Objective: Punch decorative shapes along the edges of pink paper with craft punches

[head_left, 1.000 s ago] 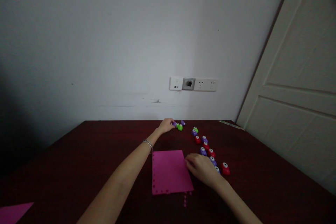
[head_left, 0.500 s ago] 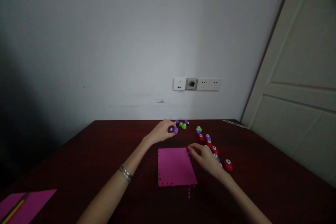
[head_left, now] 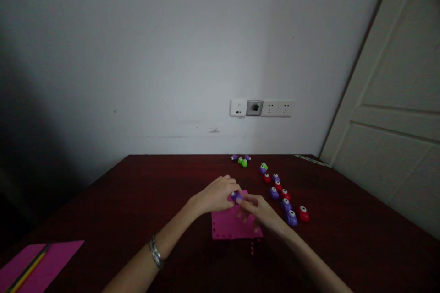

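Observation:
A small purple and white craft punch point(head_left: 235, 196) is held above the far part of a pink sheet of paper point(head_left: 227, 225). My left hand point(head_left: 218, 194), with a metal bracelet at its wrist, is closed round the punch from the left. From the right, my right hand point(head_left: 257, 210) pinches the near side of the same punch with thumb and forefinger, its other fingers hanging over the sheet. Small punched holes run along the sheet's left and near edges. The punch's slot is hidden, and so is part of the sheet's far edge.
Several red punches point(head_left: 303, 213) and purple punches point(head_left: 291, 218) stand in a slanting row at the right. Green punches point(head_left: 244, 163) sit farther back. Tiny pink paper bits point(head_left: 252, 247) lie in front. Pencils point(head_left: 29, 268) rest on another pink sheet point(head_left: 62, 256) at left.
My left hand has brought the purple punch nearer and to the right, over the sheet. My right hand has left the sheet's far right corner and moved left to the punch.

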The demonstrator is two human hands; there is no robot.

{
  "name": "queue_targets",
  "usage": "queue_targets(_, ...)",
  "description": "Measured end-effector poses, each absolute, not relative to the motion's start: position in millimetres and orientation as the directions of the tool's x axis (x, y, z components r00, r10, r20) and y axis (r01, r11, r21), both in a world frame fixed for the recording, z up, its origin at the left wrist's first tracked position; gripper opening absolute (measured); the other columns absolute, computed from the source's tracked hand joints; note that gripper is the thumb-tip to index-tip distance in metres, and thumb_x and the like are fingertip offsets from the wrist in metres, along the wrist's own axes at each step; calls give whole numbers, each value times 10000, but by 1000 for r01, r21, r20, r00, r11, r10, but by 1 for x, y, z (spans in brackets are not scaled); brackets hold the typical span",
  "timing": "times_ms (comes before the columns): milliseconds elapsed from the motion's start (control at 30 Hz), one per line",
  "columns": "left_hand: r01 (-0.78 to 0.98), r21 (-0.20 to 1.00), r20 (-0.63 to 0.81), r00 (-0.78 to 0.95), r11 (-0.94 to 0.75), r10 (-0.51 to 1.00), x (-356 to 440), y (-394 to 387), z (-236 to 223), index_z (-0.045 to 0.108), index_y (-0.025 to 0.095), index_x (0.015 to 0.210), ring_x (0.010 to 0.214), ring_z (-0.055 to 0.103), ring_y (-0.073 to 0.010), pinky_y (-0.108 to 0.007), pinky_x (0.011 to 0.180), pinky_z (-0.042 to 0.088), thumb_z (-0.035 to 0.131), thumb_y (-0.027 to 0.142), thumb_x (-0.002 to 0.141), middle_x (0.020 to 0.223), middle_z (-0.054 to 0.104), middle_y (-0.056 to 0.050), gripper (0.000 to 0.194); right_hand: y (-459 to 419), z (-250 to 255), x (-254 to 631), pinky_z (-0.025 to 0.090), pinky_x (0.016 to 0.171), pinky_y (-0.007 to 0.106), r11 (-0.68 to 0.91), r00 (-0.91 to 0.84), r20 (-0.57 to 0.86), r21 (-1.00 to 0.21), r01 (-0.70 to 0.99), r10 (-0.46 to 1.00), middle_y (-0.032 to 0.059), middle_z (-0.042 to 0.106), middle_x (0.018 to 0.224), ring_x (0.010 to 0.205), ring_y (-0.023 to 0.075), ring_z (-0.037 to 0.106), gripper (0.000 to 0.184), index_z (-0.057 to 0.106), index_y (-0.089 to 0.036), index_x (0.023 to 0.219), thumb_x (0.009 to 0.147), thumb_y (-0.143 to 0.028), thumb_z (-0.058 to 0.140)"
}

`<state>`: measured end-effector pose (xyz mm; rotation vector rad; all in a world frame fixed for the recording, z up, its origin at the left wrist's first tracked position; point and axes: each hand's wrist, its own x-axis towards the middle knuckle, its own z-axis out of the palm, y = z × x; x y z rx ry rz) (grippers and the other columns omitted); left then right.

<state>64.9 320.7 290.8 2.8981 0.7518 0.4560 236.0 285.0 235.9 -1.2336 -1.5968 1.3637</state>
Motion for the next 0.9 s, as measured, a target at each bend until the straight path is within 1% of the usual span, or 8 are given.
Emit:
queue_targets(200,457,145,222,849,-878,479,68,310,294,560,195,821,825,484,-176,-287,763,360,542,120,687,850,546,-27,154,278,239,231,264,286,145,-60,-243,-116,-972,227,963,-26,513,512,376,58,421,427,568,-143,710,701,-568,534)
queue_targets(367,405,164,201,879,-899,433,72,302,296,574,197,788,791,481,-161,-269,752,368,538,147,709,814,542,-21,101,273,232,232,245,279,161,-79,-223,-133,-969,232,966,-44,462,459,333,46,368,466,530,-144,605,684,-603,528)
queue_targets(500,382,245,179,885,-891,429,65,311,297,568,204,1004,884,495,-167,-279,814,371,546,139,693,934,569,-34,319,271,223,235,262,306,159,-73,-225,-115,-979,188,968,-37,492,500,370,53,394,441,580,-140,714,684,-579,553)
queue_targets(567,426,302,204,845,-853,494,55,325,295,538,198,1094,938,497,-166,-287,845,369,527,126,693,1009,570,-42,408,272,219,237,295,336,166,-78,-212,-118,-978,192,970,-35,498,500,395,65,421,444,592,-141,748,668,-578,571)
queue_targets(633,530,374,241,737,-761,632,41,345,288,581,173,1032,899,524,-148,-273,816,392,470,103,710,975,589,-46,348,273,215,238,325,372,180,-79,-197,-118,-978,192,973,-34,500,496,409,74,438,461,600,-144,768,662,-592,566)
queue_targets(733,646,481,146,607,-592,781,21,376,268,634,134,920,767,568,-133,-234,702,431,488,103,669,882,634,-52,292,274,208,238,360,437,201,-57,-200,-90,-985,165,976,-26,519,524,451,87,464,480,613,-140,793,662,-599,559)
queue_targets(833,740,488,3,529,-463,849,7,397,244,674,141,812,702,582,-140,-218,646,423,507,120,635,765,666,-32,244,274,204,237,384,498,215,-39,-205,-69,-988,148,976,-20,536,572,502,97,477,477,622,-138,782,658,-595,567)
queue_targets(900,761,490,-42,507,-425,861,2,404,231,685,142,743,652,584,-140,-212,607,415,518,132,615,702,669,-26,211,272,204,235,394,520,220,-33,-215,-63,-990,140,975,-18,537,602,526,101,476,470,628,-143,781,658,-593,567)
